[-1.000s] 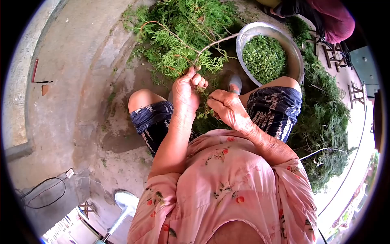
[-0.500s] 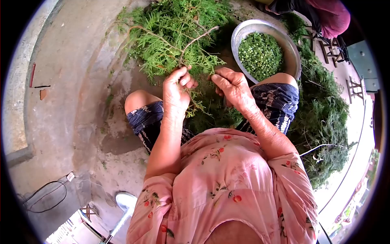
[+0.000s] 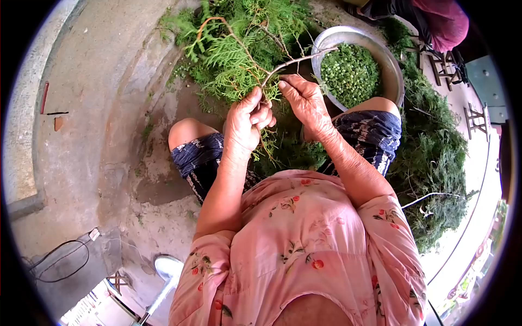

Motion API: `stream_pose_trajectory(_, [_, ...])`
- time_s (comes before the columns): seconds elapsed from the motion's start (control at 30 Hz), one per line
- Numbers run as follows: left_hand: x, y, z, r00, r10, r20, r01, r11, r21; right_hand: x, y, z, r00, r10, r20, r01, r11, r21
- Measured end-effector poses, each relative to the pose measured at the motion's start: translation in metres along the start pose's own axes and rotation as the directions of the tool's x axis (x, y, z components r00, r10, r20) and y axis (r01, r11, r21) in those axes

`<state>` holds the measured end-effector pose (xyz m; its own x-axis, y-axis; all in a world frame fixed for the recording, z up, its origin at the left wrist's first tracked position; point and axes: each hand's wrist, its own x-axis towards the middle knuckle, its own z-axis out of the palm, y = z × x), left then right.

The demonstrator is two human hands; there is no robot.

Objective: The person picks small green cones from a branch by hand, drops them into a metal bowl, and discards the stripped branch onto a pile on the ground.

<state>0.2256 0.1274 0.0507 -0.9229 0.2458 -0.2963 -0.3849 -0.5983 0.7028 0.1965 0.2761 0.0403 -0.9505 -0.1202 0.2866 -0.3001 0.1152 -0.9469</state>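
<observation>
A forked evergreen branch (image 3: pixel 291 62) with bare woody stems and green scale-like sprigs is gripped near its base by my left hand (image 3: pixel 250 120), the fingers curled round it. Beside it, my right hand (image 3: pixel 309 104) is closed in a pinch close to the sprigs; whatever lies between thumb and forefinger is too small to make out. To the right stands a metal basin (image 3: pixel 398 81) holding many small green cones (image 3: pixel 350 76). The branch's bare tip reaches over the basin's left rim.
A heap of cut evergreen foliage (image 3: pixel 266 22) lies ahead, and a larger pile (image 3: pixel 429 146) runs along the right. Another person's pink clothing (image 3: pixel 443 22) shows at the top right. Small wooden stools (image 3: pixel 477 120) stand beyond the pile. A black cable (image 3: pixel 60 271) lies at lower left.
The branch has turned and shifted right, its tip now over the basin. My left hand has moved slightly right; my right hand has moved up, nearer the stem.
</observation>
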Motion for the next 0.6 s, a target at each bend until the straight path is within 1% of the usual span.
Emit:
stream_pose_trajectory(0.03, [0.000,0.000,0.000,0.999,-0.017,0.035,0.017,1.000,-0.007,-0.001,0.002,0.001,1.000,-0.002,0.002,0.002,1.000,0.000])
stream_pose_trajectory(0.1, [0.000,0.001,-0.001,0.999,-0.016,0.036,0.016,1.000,0.002,-0.004,0.002,0.005,0.999,0.038,0.024,-0.039,0.998,0.041])
stream_pose_trajectory(0.13, [-0.001,0.001,-0.003,1.000,-0.006,0.026,0.006,1.000,-0.002,-0.004,0.001,0.006,0.995,0.068,0.070,-0.076,0.991,0.114])
stream_pose_trajectory(0.17, [-0.002,0.001,-0.004,1.000,0.002,0.018,-0.001,1.000,-0.005,-0.006,0.000,0.005,0.995,0.069,0.071,-0.077,0.990,0.115])
stream_pose_trajectory(0.2, [-0.003,0.002,-0.001,1.000,0.000,0.019,0.000,1.000,-0.005,-0.008,0.001,0.004,0.982,0.118,0.151,-0.116,0.993,-0.019])
stream_pose_trajectory(0.23, [-0.004,0.004,0.005,0.990,0.063,-0.126,-0.051,0.994,0.093,-0.009,0.000,0.003,0.959,0.176,0.222,-0.143,0.977,-0.156])
stream_pose_trajectory(0.27, [-0.005,0.004,0.009,0.955,0.138,-0.261,-0.088,0.977,0.195,-0.012,-0.003,0.006,0.985,0.064,0.161,-0.027,0.975,-0.221])
stream_pose_trajectory(0.3, [-0.003,-0.002,0.007,0.915,0.226,-0.333,-0.150,0.960,0.237,-0.012,-0.008,0.006,0.985,0.063,0.161,-0.026,0.975,-0.222])
stream_pose_trajectory(0.37, [-0.002,-0.007,0.005,0.886,0.298,-0.356,-0.190,0.932,0.308,-0.013,-0.015,0.006,0.990,-0.011,0.142,0.055,0.949,-0.312])
stream_pose_trajectory(0.4, [-0.002,-0.008,0.007,0.887,0.297,-0.353,-0.190,0.933,0.306,-0.015,-0.014,0.006,0.988,0.047,0.149,0.005,0.943,-0.332])
stream_pose_trajectory(0.43, [-0.001,-0.009,0.010,0.878,0.326,-0.350,-0.206,0.918,0.338,-0.016,-0.010,0.006,0.988,0.047,0.148,0.006,0.942,-0.335])
stream_pose_trajectory(0.5, [0.000,-0.011,0.013,0.868,0.356,-0.346,-0.223,0.902,0.369,-0.018,-0.005,0.007,0.972,-0.045,0.229,0.135,0.909,-0.394])
stream_pose_trajectory(0.53, [0.001,-0.012,0.014,0.858,0.359,-0.368,-0.247,0.916,0.317,-0.017,-0.009,0.008,0.969,0.177,0.174,-0.115,0.941,-0.318])
stream_pose_trajectory(0.57, [0.001,-0.013,0.014,0.848,0.360,-0.389,-0.272,0.925,0.264,-0.019,-0.008,0.008,0.969,0.176,0.172,-0.115,0.941,-0.318])
stream_pose_trajectory(0.6, [0.003,-0.015,0.012,0.842,0.348,-0.413,-0.267,0.933,0.242,-0.020,-0.010,0.007,0.982,0.089,0.164,-0.041,0.960,-0.277])
